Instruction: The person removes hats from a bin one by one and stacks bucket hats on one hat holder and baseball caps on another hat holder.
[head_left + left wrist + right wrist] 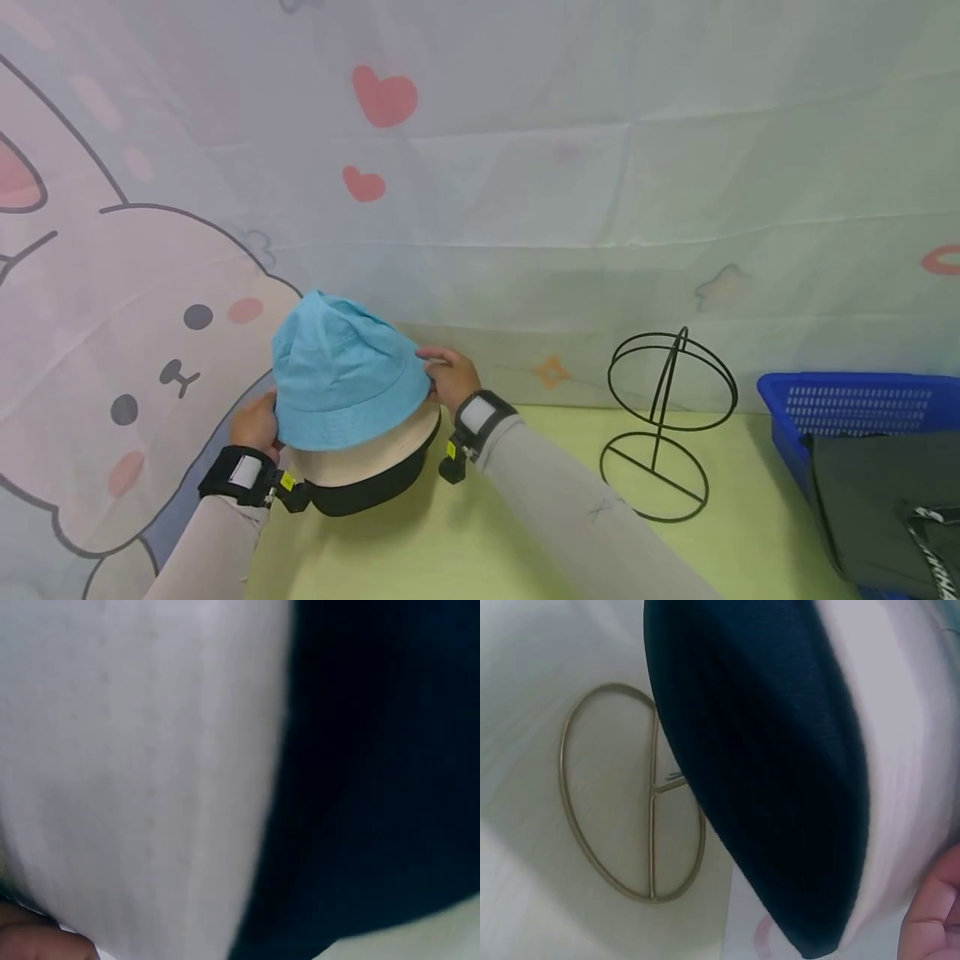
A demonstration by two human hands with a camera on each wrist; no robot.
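Lower left of frame, left hand [257, 425] and right hand [450, 375] pinch the blue hat's [341, 371] brim atop stacked hats.

No readable words, brands or numbers anywhere. Only marks too small or blurred to make out: white lettering on a dark strap [932, 550] in the blue basket [847, 392], illegible; small yellow tags [287, 481] on the wrist bands, with nothing legible on them. Printed on the backdrop cloth [600, 167], pictures only, not script: red hearts [384, 96], a rabbit face [157, 375], a small orange diamond [551, 372].
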